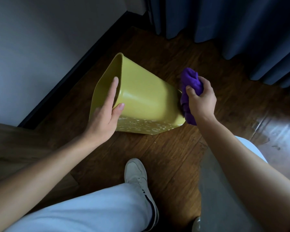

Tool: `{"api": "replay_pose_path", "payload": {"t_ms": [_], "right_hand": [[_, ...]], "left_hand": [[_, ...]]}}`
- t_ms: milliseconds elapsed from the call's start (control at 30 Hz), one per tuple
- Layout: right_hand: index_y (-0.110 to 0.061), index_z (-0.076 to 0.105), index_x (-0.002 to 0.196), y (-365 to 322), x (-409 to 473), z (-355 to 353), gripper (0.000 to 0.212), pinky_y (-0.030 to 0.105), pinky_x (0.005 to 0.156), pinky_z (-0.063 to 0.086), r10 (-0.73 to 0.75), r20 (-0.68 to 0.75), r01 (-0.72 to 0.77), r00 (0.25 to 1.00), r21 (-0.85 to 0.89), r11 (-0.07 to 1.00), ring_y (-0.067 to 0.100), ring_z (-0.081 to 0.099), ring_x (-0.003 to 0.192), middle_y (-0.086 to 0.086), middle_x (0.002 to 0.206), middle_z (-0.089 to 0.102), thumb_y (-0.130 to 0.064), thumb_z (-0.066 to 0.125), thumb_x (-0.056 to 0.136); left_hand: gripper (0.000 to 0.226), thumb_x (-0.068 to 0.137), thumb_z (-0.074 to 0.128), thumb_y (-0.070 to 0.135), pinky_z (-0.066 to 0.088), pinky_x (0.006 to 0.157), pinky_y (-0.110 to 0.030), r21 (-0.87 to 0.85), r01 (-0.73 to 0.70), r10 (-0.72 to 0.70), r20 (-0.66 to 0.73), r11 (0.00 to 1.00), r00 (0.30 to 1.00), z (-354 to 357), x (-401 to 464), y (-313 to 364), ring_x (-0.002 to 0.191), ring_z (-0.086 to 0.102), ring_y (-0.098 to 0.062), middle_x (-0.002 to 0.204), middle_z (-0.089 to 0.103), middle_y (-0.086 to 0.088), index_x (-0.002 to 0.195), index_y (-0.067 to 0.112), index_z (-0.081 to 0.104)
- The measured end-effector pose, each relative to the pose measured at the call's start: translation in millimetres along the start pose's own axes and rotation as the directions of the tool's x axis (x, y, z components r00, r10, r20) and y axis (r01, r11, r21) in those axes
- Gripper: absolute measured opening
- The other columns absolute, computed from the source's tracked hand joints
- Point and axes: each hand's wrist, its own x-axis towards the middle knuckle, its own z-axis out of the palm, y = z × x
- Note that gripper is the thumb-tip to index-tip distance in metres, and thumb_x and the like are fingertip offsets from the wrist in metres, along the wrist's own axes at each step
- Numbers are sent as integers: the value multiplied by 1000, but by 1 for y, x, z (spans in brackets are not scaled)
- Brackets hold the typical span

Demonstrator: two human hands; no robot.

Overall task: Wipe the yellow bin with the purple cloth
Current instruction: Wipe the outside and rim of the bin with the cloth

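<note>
floor (171, 148): dark wood planks, laid diagonally; glossy patch w/ light glare at right edge.
yellow bin (141, 97): tipped on its side on the floor, open mouth twd wall at left, base twd right; lower side has white speckle pattern.
white sneaker (137, 178): flat on floor, just below bin, toe pointing up-frame.
second shoe (196, 224): bottom edge, only a sliver visible, prob. on floor too.
blue curtain (233, 22): hem reaches floor along top & right.
baseboard (70, 81): dark strip where wall meets floor, left of bin.
</note>
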Motion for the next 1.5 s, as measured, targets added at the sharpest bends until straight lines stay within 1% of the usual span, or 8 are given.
{"api": "replay_pose_path", "payload": {"t_ms": [133,333,600,800,967,1133,1267,1500], "right_hand": [[-32,49,147,-1,0,1,51,41,98,56,19,6,-19,1000,16,1000,21,61,117,1,138,56,-32,64,99],[-42,49,140,-1,-2,-1,50,48,87,62,56,23,-57,998,63,996,24,68,105,-1,131,58,-44,64,92],[-35,49,144,5,2,3,50,44,91,60,55,42,-58,998,69,996,22,66,111,0,135,59,-36,64,97],[-30,49,148,14,7,6,50,19,71,54,80,48,-85,996,97,992,10,63,94,-2,135,56,-31,63,100],[-30,48,148,12,6,4,49,10,53,50,83,36,-86,996,104,991,7,62,82,-3,132,56,-29,62,101],[-32,50,146,11,7,1,49,24,64,61,82,19,-84,996,140,987,13,69,86,0,131,59,-32,64,100],[-35,50,145,9,6,1,50,44,89,63,80,14,-81,997,126,989,20,67,106,0,133,59,-35,65,98],[-35,51,144,8,4,2,49,48,94,60,98,16,-99,995,130,987,22,66,111,-2,132,61,-37,65,97]], "left_hand": [[46,105,55,23,59,84,-25,8,24,-23,-160,1000,987,0,1,-12,105,69,-14,128,66,1,147,9,42],[39,103,61,20,54,94,-22,-40,64,-72,-283,997,956,-1,5,-13,118,64,-20,130,62,1,140,14,50],[47,108,47,30,49,52,-36,132,-11,39,-210,991,977,-9,7,-24,53,51,-19,71,64,-11,155,23,44],[50,110,41,14,42,108,-13,7,-83,83,-76,997,994,-4,4,-16,133,50,6,150,44,23,159,19,34],[46,106,47,0,37,56,-4,41,-86,91,-143,995,986,-6,3,-6,62,48,-19,83,55,-7,152,3,43],[46,109,46,15,29,45,-32,45,26,-16,-219,999,976,-9,7,-14,50,32,-7,58,41,-15,155,17,43],[45,109,46,19,53,81,-17,-30,123,-127,-253,992,959,-18,13,-7,85,60,6,104,65,16,154,25,43],[53,107,52,10,44,114,-29,-354,212,-264,-104,911,959,-26,18,1,136,52,2,145,58,16,152,37,44]]}}
